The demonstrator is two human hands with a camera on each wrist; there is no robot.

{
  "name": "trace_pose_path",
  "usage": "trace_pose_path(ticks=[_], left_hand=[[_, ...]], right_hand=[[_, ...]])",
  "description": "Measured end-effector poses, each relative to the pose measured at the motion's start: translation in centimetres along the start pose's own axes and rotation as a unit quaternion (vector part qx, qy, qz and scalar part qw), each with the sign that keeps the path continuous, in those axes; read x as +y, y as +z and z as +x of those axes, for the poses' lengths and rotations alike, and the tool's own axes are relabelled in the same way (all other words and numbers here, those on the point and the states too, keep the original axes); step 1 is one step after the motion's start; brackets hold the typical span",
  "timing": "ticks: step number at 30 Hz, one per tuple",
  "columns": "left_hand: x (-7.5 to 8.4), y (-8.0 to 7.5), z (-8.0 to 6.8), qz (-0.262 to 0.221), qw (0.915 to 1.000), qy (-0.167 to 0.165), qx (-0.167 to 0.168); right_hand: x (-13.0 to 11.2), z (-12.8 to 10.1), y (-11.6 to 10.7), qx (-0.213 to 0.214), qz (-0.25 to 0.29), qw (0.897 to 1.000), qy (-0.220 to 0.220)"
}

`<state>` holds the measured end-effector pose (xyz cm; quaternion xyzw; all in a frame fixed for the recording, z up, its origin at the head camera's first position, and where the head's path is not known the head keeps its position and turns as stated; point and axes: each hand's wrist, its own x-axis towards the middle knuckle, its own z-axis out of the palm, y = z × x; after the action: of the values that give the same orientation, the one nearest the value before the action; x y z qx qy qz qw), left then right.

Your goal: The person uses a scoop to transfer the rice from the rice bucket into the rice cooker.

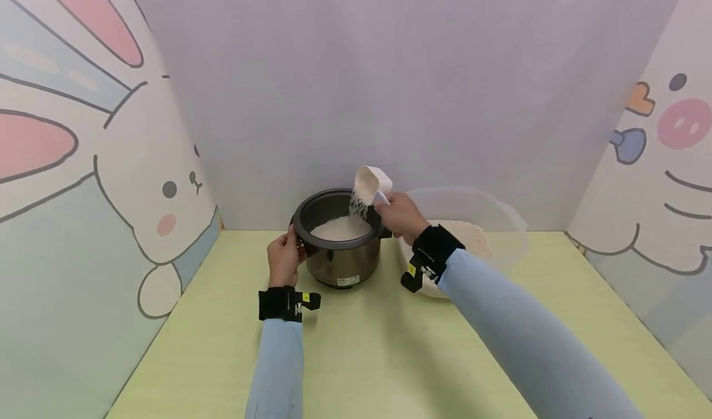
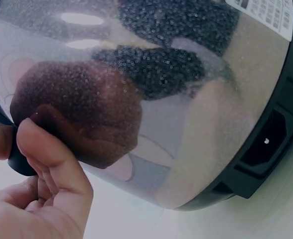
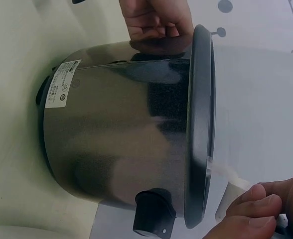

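A white plastic scoop (image 1: pixel 371 183) is held tipped over the round, steel-sided rice cooker pot with a dark rim (image 1: pixel 338 238), which stands on the pale green table (image 1: pixel 367 351), and white rice (image 1: pixel 359 206) is seen falling from it onto the mound inside. The scoop's handle is pinched in the curled fingers of the right hand (image 1: pixel 402 216). The pot's small black side handle is gripped by the left hand (image 1: pixel 285 259), thumb and fingers closed on it. Just right of the pot, a clear plastic bowl of rice (image 1: pixel 503 230) sits on the table. The pour is judged best done slowly, with the scoop's lip kept well inside the rim and the pot braced so no grains are spilled.
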<state>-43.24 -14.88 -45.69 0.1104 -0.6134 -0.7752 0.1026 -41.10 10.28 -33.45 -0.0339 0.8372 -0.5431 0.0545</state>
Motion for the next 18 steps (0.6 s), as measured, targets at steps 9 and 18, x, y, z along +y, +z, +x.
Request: trace_pose_path(ticks=[9,18], left_hand=[[-0.2,0.0,0.0,-0.001,1.0000,-0.002,-0.002],[-0.2,0.1,0.2,-0.006,1.0000,0.002,0.002]], right_hand=[[-0.6,-0.2,1.2,0.002,-0.034,0.999,-0.019],[-1.1,0.2,2.6,0.016,-0.118,0.990,-0.081]])
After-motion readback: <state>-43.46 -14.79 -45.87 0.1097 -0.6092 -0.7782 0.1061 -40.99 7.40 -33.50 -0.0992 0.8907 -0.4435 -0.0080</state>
